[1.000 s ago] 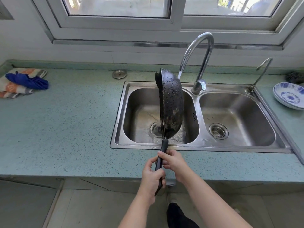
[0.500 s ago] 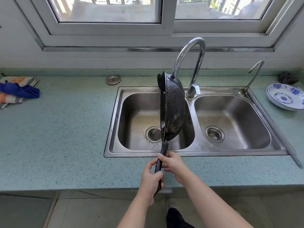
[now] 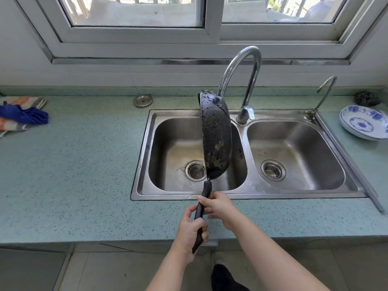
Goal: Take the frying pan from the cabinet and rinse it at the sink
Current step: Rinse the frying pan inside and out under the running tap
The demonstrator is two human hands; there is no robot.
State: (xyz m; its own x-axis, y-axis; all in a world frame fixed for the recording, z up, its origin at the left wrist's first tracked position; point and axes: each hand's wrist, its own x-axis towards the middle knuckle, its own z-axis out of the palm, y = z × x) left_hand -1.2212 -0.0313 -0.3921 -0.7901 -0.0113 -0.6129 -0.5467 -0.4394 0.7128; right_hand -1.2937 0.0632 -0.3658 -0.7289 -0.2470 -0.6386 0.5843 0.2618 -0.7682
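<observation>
Held a black, round, water-beaded metal frying pan (image 3: 216, 139) on edge above the left basin (image 3: 174, 148) of a stainless-steel double sink (image 3: 243, 124), open side facing left, underside facing right. Gripped its black handle (image 3: 205, 193) low down with the left hand (image 3: 192, 229), fingers wrapped fully round it; closed the right hand (image 3: 219, 206) round it higher up, just over the sink's front edge. Saw a round drain strainer in each basin. Noted a tall curved chrome tap (image 3: 241, 66) behind the pan and a thinner chrome spout (image 3: 324, 91) at the right corner. Found stacked blue-and-white porcelain bowls (image 3: 363, 122) on the speckled pale-green countertop (image 3: 73, 175) to the right, a round steel sink plug (image 3: 143, 100) and crumpled blue and orange-striped cloths (image 3: 23, 114) to the left. Faced a white-framed window (image 3: 212, 28) above.
</observation>
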